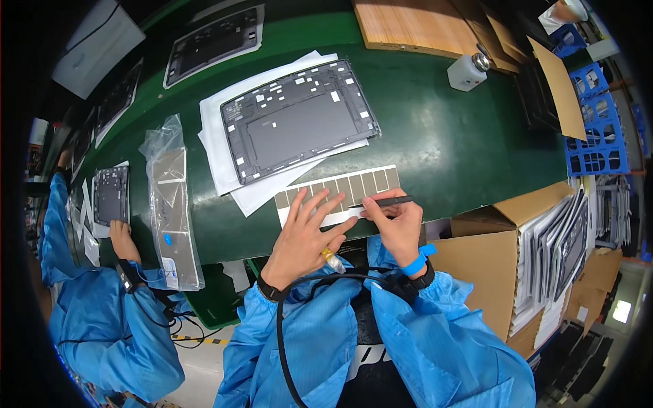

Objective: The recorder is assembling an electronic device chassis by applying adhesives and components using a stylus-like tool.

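A strip sheet of grey-brown rectangular stickers (376, 181) on white backing lies along the bench's near edge. My left hand (304, 234) rests on it with fingers spread, pressing nothing between them. Pinched in my right hand (396, 228) is a slim black pair of tweezers (394, 200), its tip pointing left, over the sheet's lower edge. Near my left thumb shows a yellow wrap (330, 257) with clear plastic. Beyond the sheet, a dark tablet housing (299, 122) dotted with small white pieces lies on white foam sheets (216, 160).
A clear bag of sticker sheets (173, 211) lies left. Beside it, a co-worker's hand (124, 241) touches another housing (111, 194). A white dispenser bottle (468, 72) and wooden board (415, 27) stand at the back. An open carton (476, 272) of wrapped panels is at right.
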`<state>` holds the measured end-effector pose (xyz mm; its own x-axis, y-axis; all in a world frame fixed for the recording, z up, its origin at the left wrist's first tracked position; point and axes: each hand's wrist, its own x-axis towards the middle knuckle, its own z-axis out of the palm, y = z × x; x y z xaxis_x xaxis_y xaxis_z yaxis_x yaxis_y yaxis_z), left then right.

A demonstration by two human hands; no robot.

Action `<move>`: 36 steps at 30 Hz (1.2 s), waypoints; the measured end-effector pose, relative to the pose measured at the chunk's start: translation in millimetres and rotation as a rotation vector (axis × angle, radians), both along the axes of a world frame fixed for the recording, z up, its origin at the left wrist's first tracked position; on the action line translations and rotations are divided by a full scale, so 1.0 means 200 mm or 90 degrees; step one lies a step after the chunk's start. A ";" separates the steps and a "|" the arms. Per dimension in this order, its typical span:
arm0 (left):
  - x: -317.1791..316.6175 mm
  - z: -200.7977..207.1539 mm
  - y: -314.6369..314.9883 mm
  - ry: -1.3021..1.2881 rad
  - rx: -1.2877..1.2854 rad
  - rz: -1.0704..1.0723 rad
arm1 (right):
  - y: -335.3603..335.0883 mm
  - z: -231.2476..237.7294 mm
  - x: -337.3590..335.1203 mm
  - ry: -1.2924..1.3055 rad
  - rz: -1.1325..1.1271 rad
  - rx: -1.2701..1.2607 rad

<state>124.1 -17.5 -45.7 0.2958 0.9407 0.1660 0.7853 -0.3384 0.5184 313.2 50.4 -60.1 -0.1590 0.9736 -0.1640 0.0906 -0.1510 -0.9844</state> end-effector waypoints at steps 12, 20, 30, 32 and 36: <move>0.00 0.00 -0.01 -0.018 -0.005 0.006 | 0.00 0.00 0.00 -0.013 0.015 -0.009; 0.01 0.00 0.00 -0.006 -0.006 0.011 | 0.00 0.04 0.04 0.105 0.005 -0.060; -0.25 0.45 0.22 -0.208 -0.100 0.046 | 0.88 0.34 0.06 0.029 0.080 0.131; -0.28 0.43 0.46 -0.180 0.015 0.012 | 1.08 0.31 -0.05 0.062 0.130 0.132; -0.39 0.33 0.79 0.053 0.047 0.002 | 1.35 0.11 -0.29 0.061 0.185 0.133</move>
<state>45.8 139.9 20.5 0.3088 0.9278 0.2094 0.8258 -0.3708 0.4250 254.9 320.1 -38.7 -0.4394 0.8961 0.0630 0.0057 0.0729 -0.9973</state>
